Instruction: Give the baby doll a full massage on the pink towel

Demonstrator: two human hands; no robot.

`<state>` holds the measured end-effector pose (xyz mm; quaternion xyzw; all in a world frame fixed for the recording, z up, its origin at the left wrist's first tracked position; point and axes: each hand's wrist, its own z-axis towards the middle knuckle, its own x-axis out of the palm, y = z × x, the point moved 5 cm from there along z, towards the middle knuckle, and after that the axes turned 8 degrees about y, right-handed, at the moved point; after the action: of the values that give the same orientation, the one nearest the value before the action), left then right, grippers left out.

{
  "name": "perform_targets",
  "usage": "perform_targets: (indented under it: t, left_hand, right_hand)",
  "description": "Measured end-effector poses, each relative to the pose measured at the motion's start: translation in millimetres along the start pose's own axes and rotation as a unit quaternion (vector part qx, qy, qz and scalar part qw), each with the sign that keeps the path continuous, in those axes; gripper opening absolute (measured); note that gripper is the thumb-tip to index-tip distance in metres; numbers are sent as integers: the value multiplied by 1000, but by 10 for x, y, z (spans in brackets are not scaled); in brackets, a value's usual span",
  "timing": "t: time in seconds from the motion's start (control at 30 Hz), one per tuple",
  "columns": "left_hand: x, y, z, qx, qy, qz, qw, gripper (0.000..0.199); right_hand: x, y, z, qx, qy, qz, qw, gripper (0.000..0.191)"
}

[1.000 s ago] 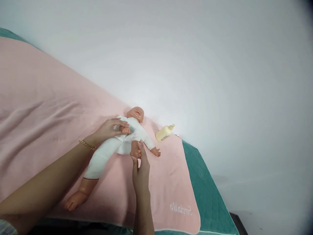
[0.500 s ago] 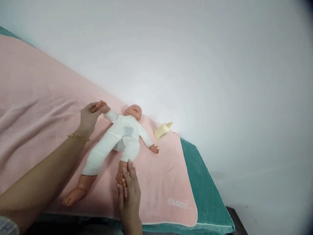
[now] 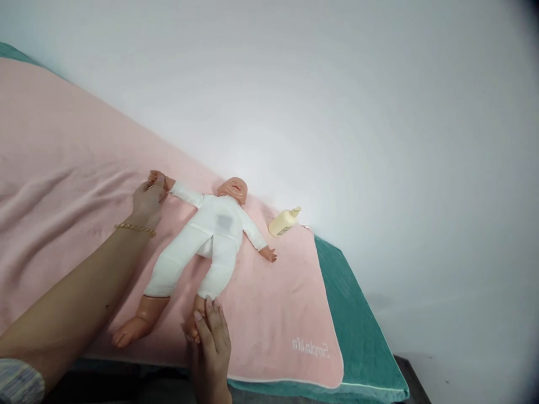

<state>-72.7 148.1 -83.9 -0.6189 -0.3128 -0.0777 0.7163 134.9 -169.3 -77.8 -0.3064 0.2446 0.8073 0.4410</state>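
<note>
A baby doll (image 3: 219,224) with a white cloth body lies face up on a pink towel (image 3: 290,297), its head toward the wall. My left hand (image 3: 147,199), with a gold bracelet at the wrist, is closed on the doll's hand at the left, and that arm is stretched out sideways. At the lower middle, my right hand (image 3: 214,339) is wrapped about the doll's foot, the fingers along its right side. The doll's other foot lies free near the front edge. Part of the held foot is hidden behind my thumb.
A pale yellow pump bottle (image 3: 284,221) lies tilted near the wall, right of the doll's head. Under the towel is a green padded cover (image 3: 353,314), showing along the right side. A white wall (image 3: 337,112) rises behind the bed.
My left hand has drawn the doll's arm outward to the left, straightening it. My right hand has moved down and left with the foot, so the bent leg is now straighter.
</note>
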Motion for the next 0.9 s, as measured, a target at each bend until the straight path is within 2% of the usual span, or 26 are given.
perform_targets:
  t: [0.1,0.23,0.37,0.47,0.63,0.77,0.9]
  left_hand:
    - [135,-142,-132,35,29,4,999,17]
    - [394,-312,-362,63,140,40,987,34]
    - [541,-335,-504,78,230,114,963,36]
    - [595,-275,-527,96,294,175,935,36]
    - [684,-201,-560,189,406,247,859,35]
    - [725,-193,-579,211,436,270,832,29]
    - [737,-219,-589,206,428,268,838,26]
  right_hand:
    - [-32,-21,94,1,5,16,1000,38]
    - [-72,-124,304,32,16,33,999,45]
    - [-79,-259,598,47,9,58,997,48]
    - [-46,-368,829,40,8,81,996,49]
    - [63,-585,1068,88,11,112,990,49]
    - [119,-675,1122,120,2,128,985,48]
    - [111,-640,1110,113,18,125,986,48]
